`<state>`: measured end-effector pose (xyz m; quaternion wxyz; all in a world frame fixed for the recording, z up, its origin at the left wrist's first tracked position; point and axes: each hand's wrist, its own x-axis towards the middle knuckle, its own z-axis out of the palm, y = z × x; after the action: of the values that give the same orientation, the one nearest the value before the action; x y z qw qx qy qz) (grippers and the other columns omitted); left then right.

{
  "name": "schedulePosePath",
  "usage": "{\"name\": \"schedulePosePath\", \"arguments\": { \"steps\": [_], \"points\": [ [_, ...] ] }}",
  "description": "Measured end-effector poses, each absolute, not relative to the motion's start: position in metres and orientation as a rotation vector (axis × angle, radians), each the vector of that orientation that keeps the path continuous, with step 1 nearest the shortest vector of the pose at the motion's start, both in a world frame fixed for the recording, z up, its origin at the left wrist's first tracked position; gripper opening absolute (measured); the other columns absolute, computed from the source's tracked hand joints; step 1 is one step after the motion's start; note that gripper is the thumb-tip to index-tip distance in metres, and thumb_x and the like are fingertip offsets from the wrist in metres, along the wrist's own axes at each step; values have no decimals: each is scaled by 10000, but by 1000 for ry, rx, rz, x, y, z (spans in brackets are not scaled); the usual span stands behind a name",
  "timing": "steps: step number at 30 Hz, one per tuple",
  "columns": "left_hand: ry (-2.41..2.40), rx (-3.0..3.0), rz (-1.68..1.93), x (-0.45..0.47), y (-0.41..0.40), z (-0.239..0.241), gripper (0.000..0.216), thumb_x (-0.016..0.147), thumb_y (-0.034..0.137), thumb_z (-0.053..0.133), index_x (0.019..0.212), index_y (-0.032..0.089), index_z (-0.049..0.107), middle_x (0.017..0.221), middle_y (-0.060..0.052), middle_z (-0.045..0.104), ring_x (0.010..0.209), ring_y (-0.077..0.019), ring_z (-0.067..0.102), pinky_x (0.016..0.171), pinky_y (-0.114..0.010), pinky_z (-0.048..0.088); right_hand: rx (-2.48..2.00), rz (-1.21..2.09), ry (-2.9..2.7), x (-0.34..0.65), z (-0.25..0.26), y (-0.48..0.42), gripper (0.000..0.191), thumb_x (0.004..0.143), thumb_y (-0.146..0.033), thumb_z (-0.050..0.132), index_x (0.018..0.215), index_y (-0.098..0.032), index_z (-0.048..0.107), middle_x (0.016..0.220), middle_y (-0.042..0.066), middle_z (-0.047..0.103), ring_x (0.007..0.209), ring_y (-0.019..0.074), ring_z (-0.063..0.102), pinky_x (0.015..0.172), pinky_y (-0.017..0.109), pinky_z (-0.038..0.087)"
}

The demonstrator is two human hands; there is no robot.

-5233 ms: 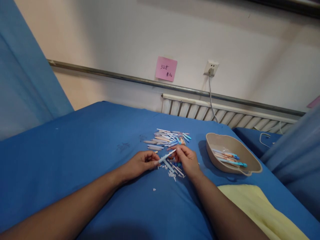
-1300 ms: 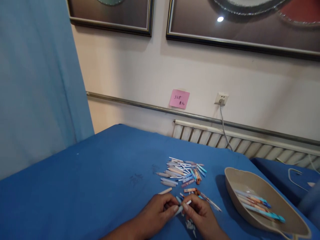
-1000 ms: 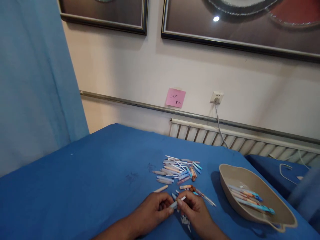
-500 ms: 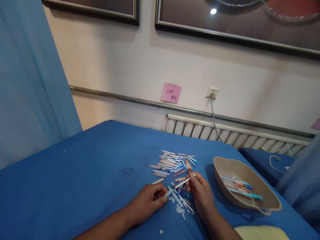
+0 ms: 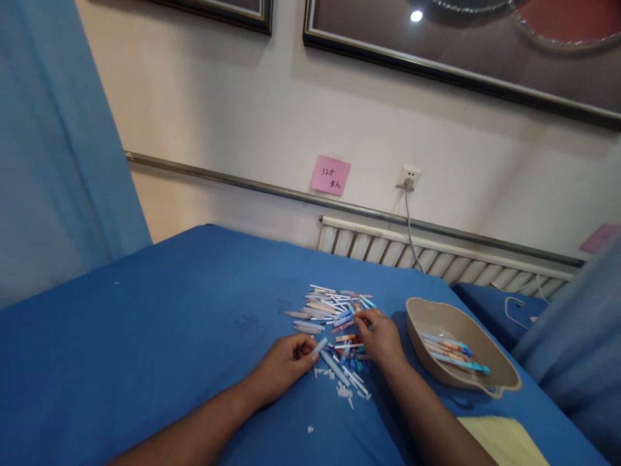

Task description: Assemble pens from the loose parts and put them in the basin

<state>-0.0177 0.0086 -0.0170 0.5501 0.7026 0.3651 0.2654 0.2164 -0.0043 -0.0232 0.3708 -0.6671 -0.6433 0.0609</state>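
left hand point(image 5: 283, 364) in a pinch on a pale barrel point(image 5: 319, 345) — right hand point(image 5: 381, 334) among pen parts point(image 5: 330, 305), grip unclear

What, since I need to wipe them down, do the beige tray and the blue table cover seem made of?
The beige tray looks like matte moulded plastic or fibre composite: smooth, thick rounded rim, no gloss. The blue table cover is probably cloth: dull, softly creased, faintly stained.
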Motion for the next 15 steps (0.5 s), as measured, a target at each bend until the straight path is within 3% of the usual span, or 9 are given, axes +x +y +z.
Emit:
{"name": "schedulePosePath", "arguments": {
  "steps": [5, 15],
  "points": [
    [850, 1651, 635, -18, 11, -19, 274, 749, 404, 580, 828, 141, 589, 689, 23, 528, 636, -117, 451, 579, -213, 335, -2029, -60, -2144, 200, 1, 44, 267, 871, -229, 408, 926, -206, 668, 962, 69, 669, 883, 178, 601, 744, 244, 401],
    [870, 1700, 632, -18, 10, -17, 232, 767, 354, 554, 821, 133, 593, 667, 27, 528, 610, -106, 445, 563, -203, 329, -2108, -23, -2392, 185, 2, 87, 186, 784, -204, 547, 895, -154, 687, 957, 147, 681, 895, 237, 624, 751, 279, 423]
  ]
}}
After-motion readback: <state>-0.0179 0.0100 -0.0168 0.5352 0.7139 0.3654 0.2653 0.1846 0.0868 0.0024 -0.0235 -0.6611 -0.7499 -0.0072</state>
